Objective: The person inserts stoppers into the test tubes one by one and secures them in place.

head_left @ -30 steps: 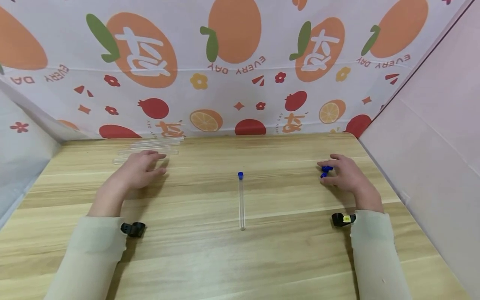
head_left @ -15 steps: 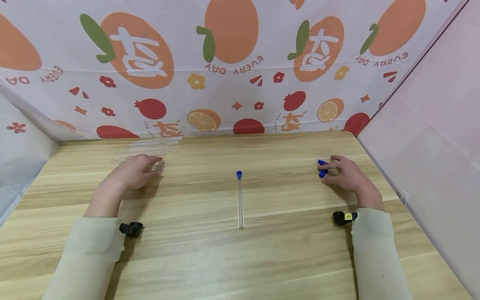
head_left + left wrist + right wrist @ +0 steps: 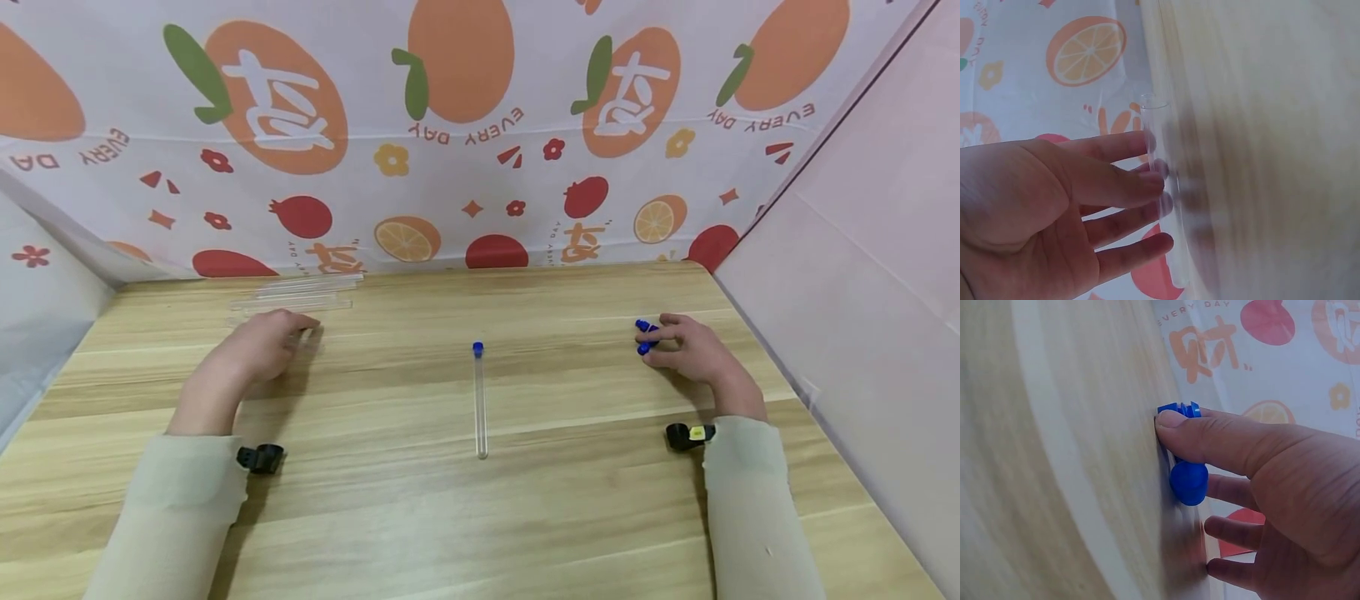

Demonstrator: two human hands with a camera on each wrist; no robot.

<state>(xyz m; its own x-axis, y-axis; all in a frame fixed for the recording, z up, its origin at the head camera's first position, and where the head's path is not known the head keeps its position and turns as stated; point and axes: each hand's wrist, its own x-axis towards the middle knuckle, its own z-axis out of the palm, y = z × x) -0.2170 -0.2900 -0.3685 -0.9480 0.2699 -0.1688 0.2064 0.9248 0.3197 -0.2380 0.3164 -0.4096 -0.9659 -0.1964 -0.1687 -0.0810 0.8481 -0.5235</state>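
Note:
In the left wrist view, my left hand (image 3: 262, 343) pinches a clear test tube (image 3: 1159, 119) between thumb and fingers, the tube just over the tabletop. More clear test tubes (image 3: 307, 287) lie beyond that hand at the back left. On the right, my right hand (image 3: 693, 354) has its thumb and a finger on a small blue cap (image 3: 1166, 407). Another blue cap (image 3: 1189, 483) sits just below the thumb; fingers partly hide the caps. Between the hands lies a test tube (image 3: 481, 408) with a blue cap (image 3: 477, 348) on its far end.
The wooden table (image 3: 420, 517) ends at a fruit-print cloth (image 3: 442, 192) at the back. A pale wall (image 3: 862, 275) borders the right side, and pale cloth (image 3: 45, 275) the left. A black wrist camera sits on each sleeve.
My left hand's thumb and fingers have drawn together, now around a tube beside the others. At the right hand, the blue caps have shifted slightly and show more between the fingers.

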